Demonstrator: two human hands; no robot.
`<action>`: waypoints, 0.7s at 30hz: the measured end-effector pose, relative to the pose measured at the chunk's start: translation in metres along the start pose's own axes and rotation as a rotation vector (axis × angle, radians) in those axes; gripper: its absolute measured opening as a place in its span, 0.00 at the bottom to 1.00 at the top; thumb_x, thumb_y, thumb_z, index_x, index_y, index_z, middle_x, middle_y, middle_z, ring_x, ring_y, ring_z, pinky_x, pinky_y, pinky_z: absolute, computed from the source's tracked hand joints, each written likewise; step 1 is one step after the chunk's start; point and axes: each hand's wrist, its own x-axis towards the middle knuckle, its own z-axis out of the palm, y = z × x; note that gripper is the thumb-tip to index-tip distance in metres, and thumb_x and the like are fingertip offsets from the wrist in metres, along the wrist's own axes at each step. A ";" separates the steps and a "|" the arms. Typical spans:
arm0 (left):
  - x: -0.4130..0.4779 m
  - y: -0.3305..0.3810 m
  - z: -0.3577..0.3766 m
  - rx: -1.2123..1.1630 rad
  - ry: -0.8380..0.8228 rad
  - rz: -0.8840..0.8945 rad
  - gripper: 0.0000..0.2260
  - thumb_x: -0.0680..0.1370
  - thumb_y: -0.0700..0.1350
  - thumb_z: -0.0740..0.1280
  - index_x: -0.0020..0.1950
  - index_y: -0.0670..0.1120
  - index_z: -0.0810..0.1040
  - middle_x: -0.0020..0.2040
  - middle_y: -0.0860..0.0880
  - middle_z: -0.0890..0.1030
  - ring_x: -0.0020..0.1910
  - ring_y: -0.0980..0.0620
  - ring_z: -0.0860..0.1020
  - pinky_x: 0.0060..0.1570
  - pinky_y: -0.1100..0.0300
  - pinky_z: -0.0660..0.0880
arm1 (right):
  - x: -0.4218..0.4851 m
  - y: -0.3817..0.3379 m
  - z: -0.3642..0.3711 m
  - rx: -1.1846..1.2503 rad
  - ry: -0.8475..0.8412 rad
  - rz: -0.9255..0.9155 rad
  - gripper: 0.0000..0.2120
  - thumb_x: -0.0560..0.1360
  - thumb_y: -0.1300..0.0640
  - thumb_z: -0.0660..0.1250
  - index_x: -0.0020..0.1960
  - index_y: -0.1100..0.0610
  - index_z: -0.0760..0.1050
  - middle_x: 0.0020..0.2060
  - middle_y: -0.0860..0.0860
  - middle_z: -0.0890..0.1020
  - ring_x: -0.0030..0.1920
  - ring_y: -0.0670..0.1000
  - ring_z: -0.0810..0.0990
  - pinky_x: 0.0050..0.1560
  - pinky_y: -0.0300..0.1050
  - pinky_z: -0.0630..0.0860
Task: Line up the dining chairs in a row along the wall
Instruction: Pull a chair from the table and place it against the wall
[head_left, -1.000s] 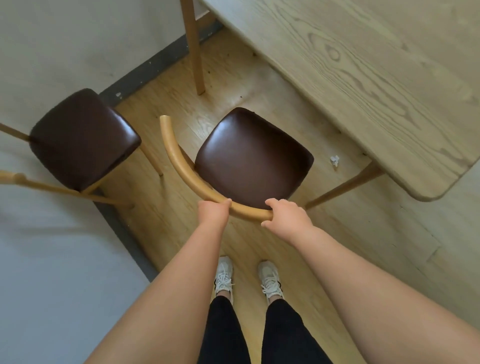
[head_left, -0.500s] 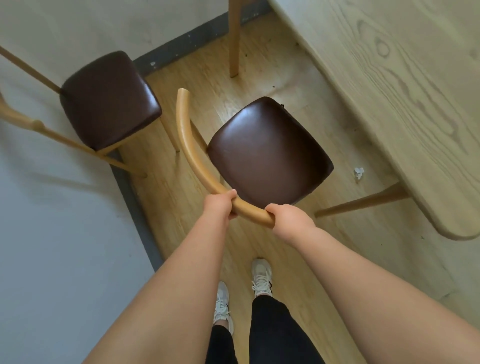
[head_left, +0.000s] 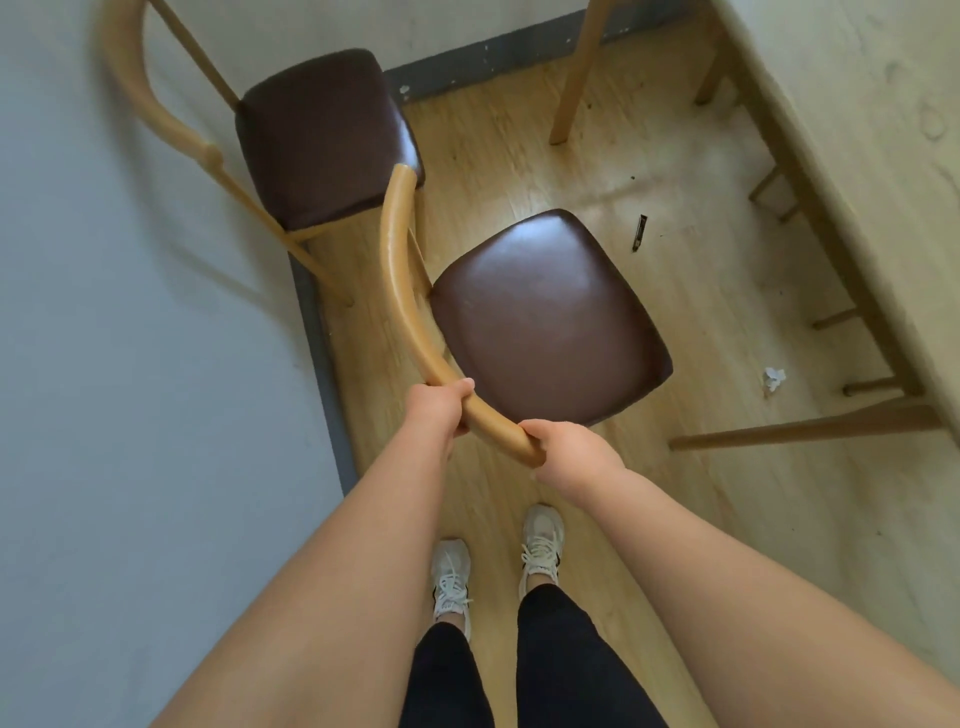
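A dining chair with a dark brown seat (head_left: 548, 317) and a curved light-wood backrest (head_left: 402, 291) stands on the wood floor in front of me. My left hand (head_left: 434, 410) and my right hand (head_left: 569, 449) both grip the near end of that backrest. The backrest's far tip reaches the seat edge of a second chair (head_left: 322, 135), same build, which stands in the corner with its back against the left wall (head_left: 130, 364).
A light wood table (head_left: 857, 130) fills the upper right; its legs (head_left: 576, 73) stand near the back wall and at right. A crumpled paper scrap (head_left: 773, 378) and a small dark object (head_left: 639, 232) lie on the floor. My feet (head_left: 498, 561) stand behind the chair.
The held chair has swung round and moved closer to the left wall and the corner chair. My view has turned, so the table has slid to the right.
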 end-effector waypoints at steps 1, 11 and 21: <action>0.001 0.000 -0.011 -0.006 0.011 -0.002 0.12 0.75 0.42 0.71 0.54 0.42 0.72 0.44 0.45 0.79 0.43 0.44 0.80 0.30 0.57 0.75 | 0.001 -0.009 0.005 -0.005 -0.010 -0.009 0.22 0.72 0.65 0.63 0.58 0.41 0.73 0.46 0.49 0.81 0.47 0.54 0.80 0.47 0.54 0.81; 0.028 -0.026 -0.144 -0.005 0.156 0.032 0.15 0.74 0.45 0.72 0.57 0.41 0.75 0.49 0.43 0.81 0.43 0.45 0.80 0.47 0.49 0.80 | 0.000 -0.120 0.069 -0.034 -0.135 -0.125 0.22 0.73 0.58 0.69 0.64 0.45 0.71 0.50 0.49 0.81 0.49 0.54 0.80 0.49 0.50 0.80; 0.045 -0.044 -0.243 0.073 0.353 0.072 0.09 0.77 0.49 0.66 0.52 0.45 0.74 0.47 0.45 0.80 0.47 0.42 0.79 0.54 0.45 0.77 | -0.006 -0.210 0.128 0.126 -0.289 -0.205 0.30 0.75 0.64 0.62 0.74 0.47 0.64 0.59 0.52 0.79 0.52 0.54 0.79 0.46 0.46 0.75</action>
